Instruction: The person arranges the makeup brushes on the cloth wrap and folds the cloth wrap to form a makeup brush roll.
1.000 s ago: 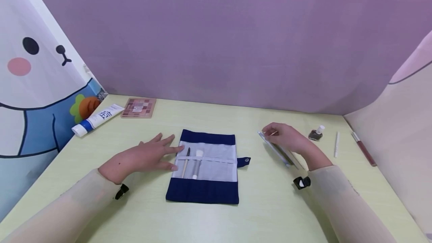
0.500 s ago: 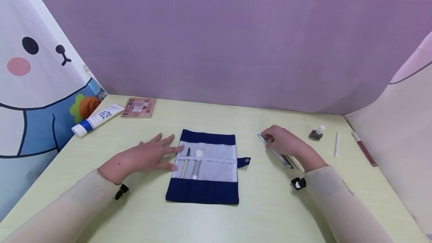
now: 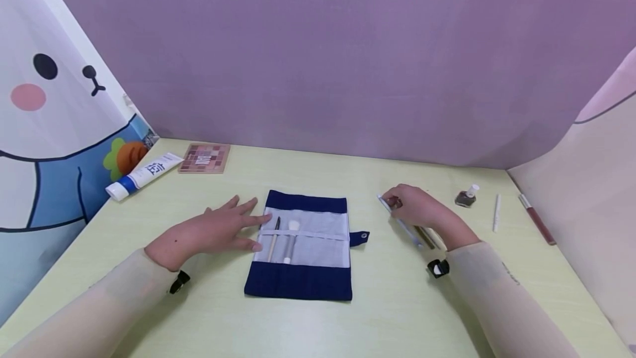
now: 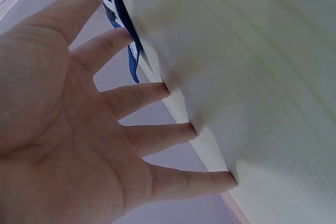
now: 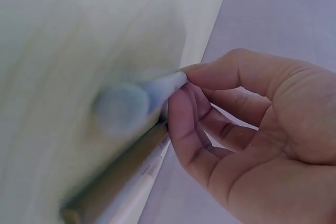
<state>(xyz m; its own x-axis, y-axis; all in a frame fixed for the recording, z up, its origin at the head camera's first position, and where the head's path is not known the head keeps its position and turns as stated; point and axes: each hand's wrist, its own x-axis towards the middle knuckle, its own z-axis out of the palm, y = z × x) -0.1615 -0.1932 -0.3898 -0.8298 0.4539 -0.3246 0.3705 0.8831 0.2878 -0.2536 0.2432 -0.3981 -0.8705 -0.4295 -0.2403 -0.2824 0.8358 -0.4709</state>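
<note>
An unrolled navy-and-grey fabric brush roll lies flat at the table's middle. Under its elastic band sit a thin dark-tipped brush and a thicker white-headed brush. My left hand is spread at the roll's left edge, thumb and index finger on the fabric; in the left wrist view the other fingertips touch the table. With thumb and index finger, my right hand pinches one end of a slim pale blue-white stick, its kind unclear. Beside that stick lies a gold-and-dark stick, partly hidden by the hand.
A small dark bottle with a white cap, a white stick and a brownish-red tube lie at right. At back left are a white-and-blue squeeze tube and a pink checkered palette. A purple curtain hangs behind.
My right hand has shifted slightly left and toward me. The near end of the pale stick has swung left, away from the gold one. My left hand and the roll stay put.
</note>
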